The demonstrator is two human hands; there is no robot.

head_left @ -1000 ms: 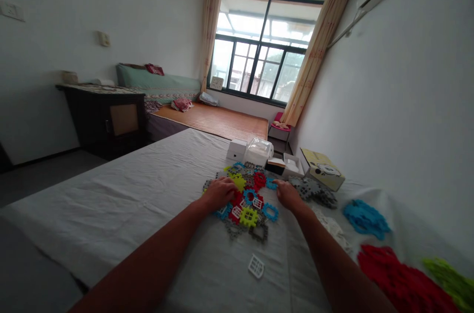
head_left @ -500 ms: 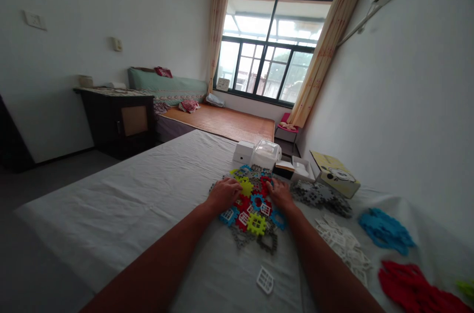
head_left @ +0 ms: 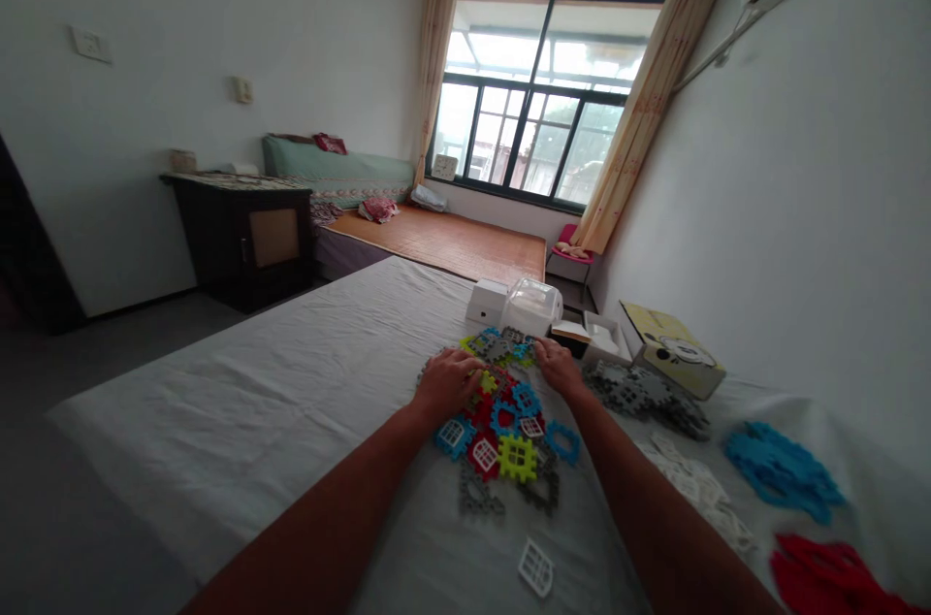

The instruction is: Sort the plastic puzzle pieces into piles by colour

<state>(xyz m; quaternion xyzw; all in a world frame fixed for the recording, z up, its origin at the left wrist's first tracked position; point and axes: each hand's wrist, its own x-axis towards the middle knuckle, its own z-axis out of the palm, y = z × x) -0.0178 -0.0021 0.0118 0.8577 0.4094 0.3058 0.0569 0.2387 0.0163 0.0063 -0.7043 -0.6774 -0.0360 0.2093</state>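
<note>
Plastic interlocking building pieces with notched edges lie in a mixed pile under my hands. My left hand (head_left: 447,380) rests on the left side of the pile, fingers spread, fingertips by a yellow-green piece (head_left: 489,383). At the upper right edge of the pile is my right hand (head_left: 556,365), fingers loosely stretched towards grey and blue pieces (head_left: 521,349); no held piece shows. Closer to me are a yellow-green window-like piece (head_left: 517,458), a blue ring-shaped piece (head_left: 562,441) and a red piece with a white lattice window (head_left: 485,453). Some pieces are hidden under my hands.
Sorted heaps of grey (head_left: 644,394), white (head_left: 698,479), blue (head_left: 784,469) and red pieces (head_left: 836,572) lie to the right. A loose white window (head_left: 536,566) sits in front. Behind are a clear plastic container (head_left: 532,307), a white box (head_left: 487,302) and a yellow box (head_left: 673,350).
My right hand has moved slightly up, away from the red piece it was beside. Grey and blue pieces now show near its fingertips. My left hand has spread; the view has shifted slightly.
</note>
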